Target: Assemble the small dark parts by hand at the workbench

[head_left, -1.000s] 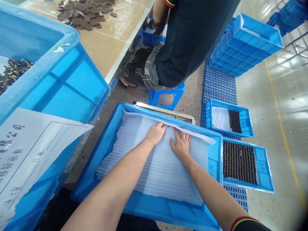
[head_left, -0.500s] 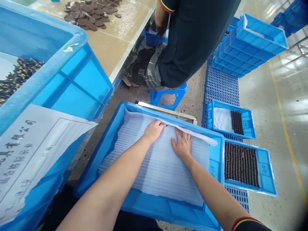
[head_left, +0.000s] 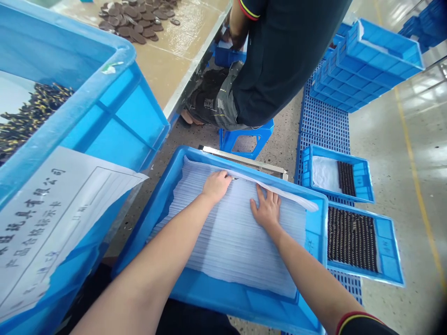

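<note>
A pleated whitish cloth or paper sheet (head_left: 230, 242) lies in a blue tray (head_left: 209, 291) before me. My left hand (head_left: 215, 186) is at the sheet's far edge, its fingers curled together. A tiny dark piece (head_left: 235, 178) shows by its fingertips, too small to name, and what the fingers grip is hidden. To its right, my right hand (head_left: 267, 208) lies flat on the sheet, fingers spread, with the tips near the folded-up far edge (head_left: 296, 199).
At left stands a large blue bin (head_left: 129, 116) with small dark-and-yellow pieces. Beyond, a co-worker (head_left: 279, 60) sits on a blue stool (head_left: 260, 139) beside a table (head_left: 174, 56) bearing brown discs. Trays with dark rows (head_left: 352, 239) and stacked crates (head_left: 377, 65) are at right.
My left hand has slid a little to the left along the sheet's far edge, leaving the small dark piece more exposed. My right hand stays in place. The view has shifted slightly.
</note>
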Available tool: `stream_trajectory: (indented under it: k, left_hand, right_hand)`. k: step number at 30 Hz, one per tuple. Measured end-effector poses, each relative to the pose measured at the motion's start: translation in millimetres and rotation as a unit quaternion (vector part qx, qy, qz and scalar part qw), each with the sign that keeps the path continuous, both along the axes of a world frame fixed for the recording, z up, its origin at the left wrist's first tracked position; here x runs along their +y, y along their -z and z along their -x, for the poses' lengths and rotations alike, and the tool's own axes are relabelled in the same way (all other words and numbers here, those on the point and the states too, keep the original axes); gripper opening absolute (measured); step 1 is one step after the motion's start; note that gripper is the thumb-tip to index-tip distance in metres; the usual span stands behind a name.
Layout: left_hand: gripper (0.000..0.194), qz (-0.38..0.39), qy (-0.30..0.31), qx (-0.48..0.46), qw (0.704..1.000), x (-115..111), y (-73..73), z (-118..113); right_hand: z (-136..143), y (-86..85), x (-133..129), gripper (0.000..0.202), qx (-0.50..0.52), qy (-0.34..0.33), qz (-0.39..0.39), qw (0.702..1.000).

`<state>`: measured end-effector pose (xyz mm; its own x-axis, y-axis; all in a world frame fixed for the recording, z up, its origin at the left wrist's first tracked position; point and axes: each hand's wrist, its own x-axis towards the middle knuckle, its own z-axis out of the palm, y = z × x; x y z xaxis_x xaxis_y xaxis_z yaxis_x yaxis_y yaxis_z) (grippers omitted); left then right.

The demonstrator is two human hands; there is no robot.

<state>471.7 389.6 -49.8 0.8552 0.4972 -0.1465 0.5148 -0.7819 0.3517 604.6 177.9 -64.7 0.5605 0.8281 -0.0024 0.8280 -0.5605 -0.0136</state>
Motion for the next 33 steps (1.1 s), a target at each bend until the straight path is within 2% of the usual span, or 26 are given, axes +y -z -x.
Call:
stream_trajectory:
  k: [23,28,33]
  left_hand:
    - [0.036,-0.020,-0.096,0.007,0.995,34,-13.2,45]
    - [0.038,-0.012,-0.081,-0.020,0.996,26,-12.2,47]
    - [0.036,-0.008,-0.056,-0.039,0.998,14,-6.6,33]
  right_hand:
    - [0,-1.2,0,0.061,0.004,-0.006,-0.013,1.000]
    - [0,0.2,0,0.061,-0.002,-0.002,-0.008,1.000]
    - [0,1.6,-1,0.061,0.000,0.000,-0.009,1.000]
